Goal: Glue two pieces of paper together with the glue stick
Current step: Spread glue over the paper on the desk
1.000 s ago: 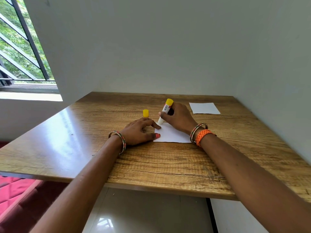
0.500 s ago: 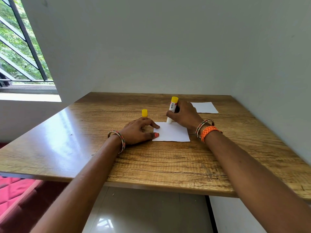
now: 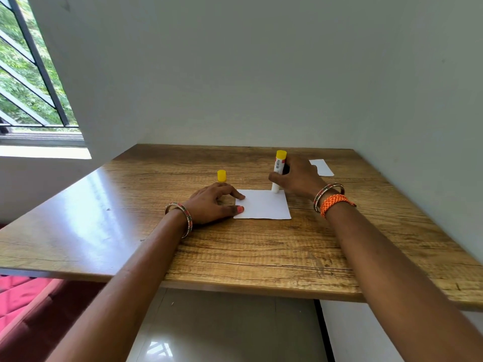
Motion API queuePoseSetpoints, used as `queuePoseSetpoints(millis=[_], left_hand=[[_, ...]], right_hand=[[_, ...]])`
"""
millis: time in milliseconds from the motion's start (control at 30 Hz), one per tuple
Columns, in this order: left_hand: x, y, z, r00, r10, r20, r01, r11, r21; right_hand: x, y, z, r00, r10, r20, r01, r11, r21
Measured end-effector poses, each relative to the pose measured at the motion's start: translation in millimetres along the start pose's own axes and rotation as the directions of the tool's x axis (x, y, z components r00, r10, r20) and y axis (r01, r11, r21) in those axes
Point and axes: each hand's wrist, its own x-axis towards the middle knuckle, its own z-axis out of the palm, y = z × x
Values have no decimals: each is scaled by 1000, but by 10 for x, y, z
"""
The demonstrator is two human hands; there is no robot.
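Note:
A white square of paper (image 3: 264,206) lies flat on the wooden table (image 3: 235,257). My left hand (image 3: 213,202) rests beside it, with a fingertip and the thumb pressing its left edge. My right hand (image 3: 300,177) grips the glue stick (image 3: 278,168), a white tube with a yellow end, held nearly upright. The tube's lower tip touches the paper near its far right corner. A second white paper (image 3: 322,167) lies farther back on the right, partly hidden behind my right hand. The yellow cap (image 3: 221,175) stands upright behind my left hand.
The table sits in a corner, with walls close behind it and along its right side. A barred window (image 3: 26,82) is at the far left. Tiled floor and a red cushion (image 3: 18,296) show below the table's front edge.
My right hand has slid the glue stick along the paper's far edge from its left corner to its right corner. The second paper is now partly hidden. My left hand stays put.

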Motion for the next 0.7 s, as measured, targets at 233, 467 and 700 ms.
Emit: queuePoseSetpoints(millis=[233, 467, 700], left_hand=[[-13, 18, -5, 1000, 4, 2, -4, 1000, -9], [-38, 44, -11, 1000, 4, 6, -4, 1000, -10], [-88, 151, 74, 990, -3, -143, 26, 987, 161]], right_hand=[[-16, 42, -62, 1000, -8, -15, 8, 998, -55], [-20, 94, -119, 997, -35, -65, 30, 997, -77], [-11, -5, -145, 969, 49, -240, 17, 965, 263]])
